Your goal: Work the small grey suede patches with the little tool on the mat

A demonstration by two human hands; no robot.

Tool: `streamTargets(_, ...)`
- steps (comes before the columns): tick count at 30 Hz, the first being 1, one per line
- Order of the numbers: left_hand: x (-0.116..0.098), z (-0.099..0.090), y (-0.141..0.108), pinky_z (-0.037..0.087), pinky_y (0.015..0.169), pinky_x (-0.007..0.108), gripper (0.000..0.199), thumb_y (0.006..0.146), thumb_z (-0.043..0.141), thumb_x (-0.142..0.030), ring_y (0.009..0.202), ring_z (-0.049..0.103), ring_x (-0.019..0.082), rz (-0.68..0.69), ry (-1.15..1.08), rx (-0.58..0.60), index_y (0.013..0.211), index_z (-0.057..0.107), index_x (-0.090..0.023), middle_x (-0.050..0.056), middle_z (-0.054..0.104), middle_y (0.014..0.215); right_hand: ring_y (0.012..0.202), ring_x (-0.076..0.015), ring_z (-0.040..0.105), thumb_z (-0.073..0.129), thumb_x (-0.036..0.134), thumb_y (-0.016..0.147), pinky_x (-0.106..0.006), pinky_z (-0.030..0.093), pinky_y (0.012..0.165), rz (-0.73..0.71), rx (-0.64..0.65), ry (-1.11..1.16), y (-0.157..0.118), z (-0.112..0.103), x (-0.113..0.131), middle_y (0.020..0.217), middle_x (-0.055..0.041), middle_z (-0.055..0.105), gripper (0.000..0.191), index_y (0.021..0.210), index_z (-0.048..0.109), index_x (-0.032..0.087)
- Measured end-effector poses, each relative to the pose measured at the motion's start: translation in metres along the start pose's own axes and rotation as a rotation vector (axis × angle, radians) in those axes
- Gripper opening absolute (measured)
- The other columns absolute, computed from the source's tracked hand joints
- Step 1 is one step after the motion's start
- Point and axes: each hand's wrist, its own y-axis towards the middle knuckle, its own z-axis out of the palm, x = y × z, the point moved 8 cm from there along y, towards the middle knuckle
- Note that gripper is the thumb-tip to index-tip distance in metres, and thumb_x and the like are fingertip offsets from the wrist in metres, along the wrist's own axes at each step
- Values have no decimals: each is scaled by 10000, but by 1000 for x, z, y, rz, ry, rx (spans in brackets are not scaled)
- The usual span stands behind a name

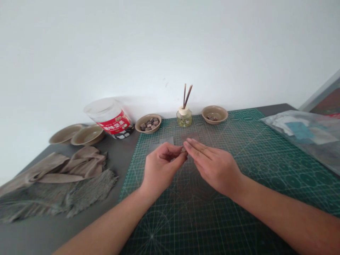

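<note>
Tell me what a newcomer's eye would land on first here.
The left hand and right hand draw the eye at the centre, the left pinching a small brown piece right beside the right fingertips, above a green cutting mat. Behind them, near the wall, stand a reed diffuser and a clear jar with a red label. Crumpled taupe cloth lies to the left.

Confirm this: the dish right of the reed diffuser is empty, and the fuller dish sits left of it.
Not empty: the head view shows the dish right of the reed diffuser holding a few brown pieces. The fuller dish does sit left.
</note>
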Motion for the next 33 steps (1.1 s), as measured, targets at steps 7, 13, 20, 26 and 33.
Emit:
streamTargets(7,-1,-1,-1,528,603,224,180,796,792,-308,650,649,127,18,14,2,751,690,-167,15,716,715,1331,-222,573,476,71,985,-372,509,1119,23,-21,26,1,-2,2,1429,-150,586,492,1476,497,105)
streamTargets(13,-1,0,-4,571,626,243,188,783,811,-286,666,692,145,0,-84,-14,772,665,-169,11,722,718,1251,-200,642,492,98,988,-347,551,1070,243,-44,289,0,-1,-9,1409,-59,620,498,1471,518,219)
streamTargets(20,2,-1,-3,543,601,225,179,794,806,-261,634,666,123,23,-51,-30,770,655,-170,-2,700,698,1123,-193,716,524,164,993,-326,608,980,472,-87,515,-4,2,-25,1293,2,709,404,1374,624,256)
streamTargets(26,0,-3,-5,539,609,238,172,792,806,-275,643,648,121,73,-21,-47,779,665,-177,-6,688,727,1156,-175,701,469,109,984,-304,578,1015,302,-13,313,0,-1,-15,1366,-40,663,506,1478,508,218)
streamTargets(33,-2,-3,-3,513,590,224,157,806,791,-253,635,629,110,74,8,-20,755,665,-174,-15,668,703,1292,-192,612,433,92,988,-324,516,1099,173,-1,213,3,-2,-5,1422,-98,608,452,1418,566,129)
